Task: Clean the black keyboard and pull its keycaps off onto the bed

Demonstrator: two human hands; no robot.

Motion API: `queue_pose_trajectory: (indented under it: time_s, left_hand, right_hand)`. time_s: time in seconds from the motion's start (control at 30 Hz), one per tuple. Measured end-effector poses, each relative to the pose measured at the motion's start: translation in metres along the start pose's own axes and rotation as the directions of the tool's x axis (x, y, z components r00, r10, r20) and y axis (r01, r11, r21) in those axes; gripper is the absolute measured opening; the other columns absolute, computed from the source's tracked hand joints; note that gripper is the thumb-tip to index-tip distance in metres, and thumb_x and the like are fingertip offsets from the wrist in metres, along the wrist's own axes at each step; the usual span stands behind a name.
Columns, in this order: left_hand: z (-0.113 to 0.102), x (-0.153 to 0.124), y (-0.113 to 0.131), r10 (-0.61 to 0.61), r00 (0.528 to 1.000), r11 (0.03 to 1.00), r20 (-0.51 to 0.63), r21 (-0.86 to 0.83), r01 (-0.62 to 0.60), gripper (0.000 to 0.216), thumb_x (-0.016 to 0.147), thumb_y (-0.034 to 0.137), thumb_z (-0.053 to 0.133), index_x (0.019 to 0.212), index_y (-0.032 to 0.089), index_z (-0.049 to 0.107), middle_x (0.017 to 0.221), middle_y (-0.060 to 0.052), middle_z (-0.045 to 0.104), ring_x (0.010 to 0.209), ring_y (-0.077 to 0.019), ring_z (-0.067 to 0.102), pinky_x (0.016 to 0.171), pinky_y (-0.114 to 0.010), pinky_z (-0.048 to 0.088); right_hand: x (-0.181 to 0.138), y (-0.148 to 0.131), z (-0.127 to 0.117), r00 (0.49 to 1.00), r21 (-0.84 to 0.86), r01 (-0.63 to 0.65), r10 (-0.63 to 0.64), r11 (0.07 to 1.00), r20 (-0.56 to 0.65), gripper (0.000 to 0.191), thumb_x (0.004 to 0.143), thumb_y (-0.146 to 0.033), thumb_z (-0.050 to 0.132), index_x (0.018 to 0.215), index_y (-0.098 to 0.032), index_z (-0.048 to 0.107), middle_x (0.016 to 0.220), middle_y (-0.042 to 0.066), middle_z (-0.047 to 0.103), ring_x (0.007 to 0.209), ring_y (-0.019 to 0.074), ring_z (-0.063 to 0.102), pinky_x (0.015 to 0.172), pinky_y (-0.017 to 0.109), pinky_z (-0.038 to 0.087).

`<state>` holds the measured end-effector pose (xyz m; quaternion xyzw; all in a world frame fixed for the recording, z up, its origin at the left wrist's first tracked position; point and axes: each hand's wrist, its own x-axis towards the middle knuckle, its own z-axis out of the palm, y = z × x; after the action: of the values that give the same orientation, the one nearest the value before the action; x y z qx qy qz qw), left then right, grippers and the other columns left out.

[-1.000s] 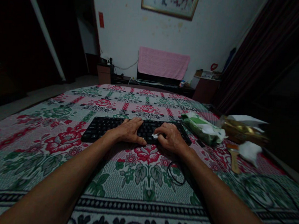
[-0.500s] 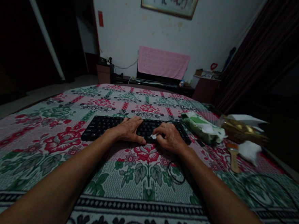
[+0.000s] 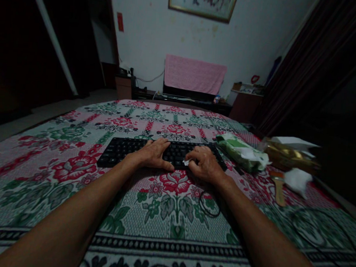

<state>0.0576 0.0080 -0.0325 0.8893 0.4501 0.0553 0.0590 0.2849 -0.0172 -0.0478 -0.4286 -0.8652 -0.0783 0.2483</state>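
A black keyboard (image 3: 120,150) lies flat on the floral bedspread (image 3: 172,214) in front of me. My left hand (image 3: 155,154) rests across its middle, fingers stretched over the keys and thumb apart along the near edge. Over the right part of the keys, my right hand (image 3: 204,164) is closed with its fingers curled. A small white piece of tissue (image 3: 186,163) pokes out between the thumb and fingers of that hand; the rest of it is hidden. Behind the right wrist a thin black cable (image 3: 209,213) lies in a loop.
To the right lie a green wipes pack (image 3: 240,152), a golden-brown package (image 3: 289,155), a wooden-handled brush (image 3: 279,189) and a crumpled white tissue (image 3: 297,181). More black cable (image 3: 319,245) trails at the right. A pink towel (image 3: 195,74) hangs beyond the bed.
My right hand has shifted slightly to the right over the keys, with the tissue still in its fingers. My left hand has stayed in place.
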Motion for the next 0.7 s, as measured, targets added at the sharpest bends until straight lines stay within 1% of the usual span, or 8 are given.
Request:
queue_pose_trajectory:
  time_s: [0.13,0.27,0.33,0.43,0.5,0.6,0.7]
  left_hand:
    - [0.001,0.0,-0.001,0.008,1.0,1.0,-0.018,0.003,-0.008,0.095,0.062,0.074,0.048,0.134,0.015,0.032,0.143,-0.016,0.028,0.13,-0.0301,0.026,0.105,-0.045,0.021]
    - [0.002,0.0,-0.001,-0.005,1.0,1.0,-0.022,-0.005,0.005,0.093,0.062,0.071,0.05,0.134,0.016,0.032,0.144,-0.014,0.028,0.131,-0.0315,0.025,0.105,-0.045,0.02]
    - [0.003,0.001,-0.001,-0.004,1.0,1.0,-0.024,-0.008,0.004,0.092,0.062,0.071,0.051,0.134,0.016,0.033,0.144,-0.014,0.028,0.131,-0.0314,0.025,0.105,-0.045,0.02]
    - [0.003,0.001,-0.001,0.004,1.0,1.0,-0.025,-0.004,-0.005,0.092,0.062,0.071,0.05,0.133,0.016,0.034,0.144,-0.014,0.029,0.13,-0.0311,0.026,0.104,-0.045,0.021]
    - [0.002,0.001,-0.001,0.005,1.0,1.0,-0.029,0.001,-0.005,0.092,0.062,0.071,0.051,0.134,0.016,0.033,0.143,-0.015,0.029,0.13,-0.0313,0.026,0.104,-0.045,0.021]
    - [0.002,0.0,-0.002,0.014,0.999,1.0,-0.041,0.001,-0.014,0.093,0.061,0.071,0.052,0.134,0.018,0.032,0.143,-0.015,0.03,0.129,-0.0309,0.027,0.104,-0.045,0.021]
    - [0.001,-0.001,-0.001,0.041,0.996,0.999,-0.075,-0.02,-0.042,0.089,0.063,0.07,0.053,0.134,0.02,0.033,0.141,-0.014,0.033,0.128,-0.0306,0.03,0.103,-0.047,0.022]
  right_hand:
    - [-0.001,0.006,-0.002,0.997,-0.035,-0.076,0.076,0.997,0.015,0.017,0.069,-0.015,0.048,0.07,-0.019,0.064,0.07,0.003,0.058,0.071,0.0162,0.051,0.072,0.029,0.033]
    - [-0.001,0.01,-0.006,0.987,-0.021,-0.159,0.158,0.987,-0.011,0.017,0.069,-0.015,0.047,0.068,-0.019,0.063,0.069,0.003,0.059,0.069,0.0158,0.051,0.069,0.028,0.034]
    - [0.0,0.007,-0.005,0.987,0.006,-0.158,0.159,0.987,-0.028,0.018,0.07,-0.015,0.047,0.072,-0.019,0.064,0.072,0.003,0.06,0.072,0.0162,0.052,0.071,0.028,0.035]
    - [0.002,0.001,-0.003,0.995,0.034,-0.095,0.095,0.995,-0.021,0.022,0.069,-0.014,0.046,0.081,-0.019,0.064,0.076,0.003,0.061,0.077,0.0168,0.053,0.077,0.029,0.034]
    - [0.002,-0.002,-0.002,0.997,0.022,-0.081,0.082,0.996,-0.011,0.021,0.07,-0.014,0.047,0.082,-0.019,0.063,0.077,0.003,0.06,0.077,0.0173,0.053,0.078,0.03,0.034]
    - [0.003,-0.002,-0.001,0.989,0.016,-0.137,0.138,0.99,-0.048,0.02,0.069,-0.014,0.048,0.084,-0.018,0.06,0.079,0.004,0.061,0.077,0.0178,0.053,0.077,0.03,0.035]
    - [0.004,-0.001,-0.001,0.978,0.07,-0.174,0.181,0.982,-0.103,0.022,0.07,-0.015,0.049,0.09,-0.019,0.058,0.08,0.003,0.062,0.075,0.0174,0.054,0.075,0.03,0.037]
